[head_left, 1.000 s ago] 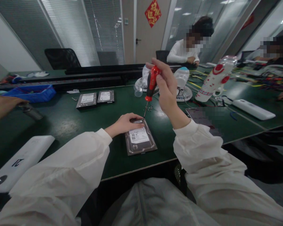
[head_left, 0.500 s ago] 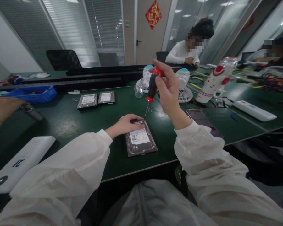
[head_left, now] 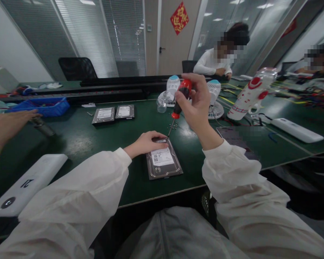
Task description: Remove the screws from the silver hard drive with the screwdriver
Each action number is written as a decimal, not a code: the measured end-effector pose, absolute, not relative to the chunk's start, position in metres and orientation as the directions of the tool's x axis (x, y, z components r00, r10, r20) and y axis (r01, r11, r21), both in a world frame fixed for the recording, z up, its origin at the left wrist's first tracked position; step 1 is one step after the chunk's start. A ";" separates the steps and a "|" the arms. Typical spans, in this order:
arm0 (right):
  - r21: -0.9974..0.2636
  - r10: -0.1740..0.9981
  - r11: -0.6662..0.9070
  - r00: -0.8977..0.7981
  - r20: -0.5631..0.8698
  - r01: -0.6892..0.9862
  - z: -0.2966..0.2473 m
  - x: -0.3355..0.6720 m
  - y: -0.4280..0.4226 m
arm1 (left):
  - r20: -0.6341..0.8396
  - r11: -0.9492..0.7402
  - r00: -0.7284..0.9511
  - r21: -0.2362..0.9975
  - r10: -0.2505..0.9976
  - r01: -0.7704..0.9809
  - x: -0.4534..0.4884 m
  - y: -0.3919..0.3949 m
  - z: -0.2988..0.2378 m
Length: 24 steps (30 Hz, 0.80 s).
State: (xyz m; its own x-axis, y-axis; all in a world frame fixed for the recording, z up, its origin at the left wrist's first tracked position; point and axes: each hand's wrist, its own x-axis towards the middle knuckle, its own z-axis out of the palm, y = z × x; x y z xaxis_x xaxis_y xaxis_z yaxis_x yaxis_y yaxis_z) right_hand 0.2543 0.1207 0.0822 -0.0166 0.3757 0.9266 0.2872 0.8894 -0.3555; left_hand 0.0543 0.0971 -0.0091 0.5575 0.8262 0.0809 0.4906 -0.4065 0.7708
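Note:
A hard drive (head_left: 167,168) with a white label lies flat on the green table near its front edge. My left hand (head_left: 145,143) grips its far left part, thumb across the label and fingers along the far end. In my right hand (head_left: 199,104) is a red and black screwdriver (head_left: 183,96), held by its handle and tilted. The thin shaft runs down to the drive's far right corner; whether a screw sits under the tip is too small to tell. Several loose screws (head_left: 173,126) are scattered just beyond the drive.
Two more hard drives (head_left: 104,114) lie farther back. A blue tray (head_left: 52,107), small white fans (head_left: 216,109), a white patterned bottle (head_left: 245,97), a phone (head_left: 233,138) and white power banks (head_left: 297,130) surround the work. Another person's hand (head_left: 9,127) holds a metallic cylinder at left.
My right hand has turned around the screwdriver handle, its fingers now curled closer. The tip stays at the drive's corner. The whole view has shifted slightly; the other person's hand at left has lowered a little.

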 end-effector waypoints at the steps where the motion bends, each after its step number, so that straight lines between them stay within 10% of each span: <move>1: -0.352 0.372 0.891 -0.018 0.928 0.286 0.082 0.254 0.121 | 0.081 -0.407 0.559 0.772 0.825 0.489 0.054 0.097 -0.010; 24: -0.310 0.329 0.921 -0.045 0.943 0.237 0.083 0.252 0.120 | 0.095 -0.423 0.557 0.757 0.825 0.497 0.055 0.096 -0.008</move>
